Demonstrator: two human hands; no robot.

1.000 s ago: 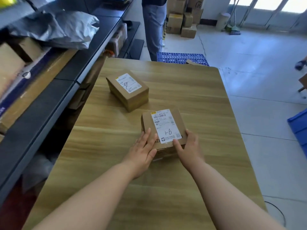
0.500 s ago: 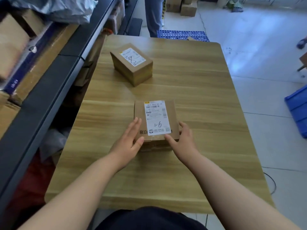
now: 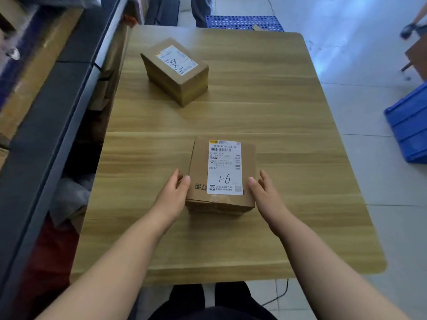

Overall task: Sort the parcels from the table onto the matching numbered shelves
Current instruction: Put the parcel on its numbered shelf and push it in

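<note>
A brown cardboard parcel (image 3: 199, 162) lies on the near half of the wooden table (image 3: 288, 116). Its white label carries a handwritten mark that looks like 1-9. My left hand (image 3: 173, 195) grips its left side, thumb on the top edge. My right hand (image 3: 265, 195) grips its right side, thumb on top beside the label. A second brown parcel (image 3: 182, 84), its label marked with what looks like an 8, stands apart at the far left of the table.
Dark shelves (image 3: 46, 116) holding cardboard boxes run along the table's left side. A blue bin (image 3: 409, 123) sits on the floor to the right. Beyond the table's far end lie a blue pallet (image 3: 245, 21) and a person's legs (image 3: 203, 10).
Both hands have slid from the near top of the parcel to its left and right sides. The parcel has turned a little, squarer to me.
</note>
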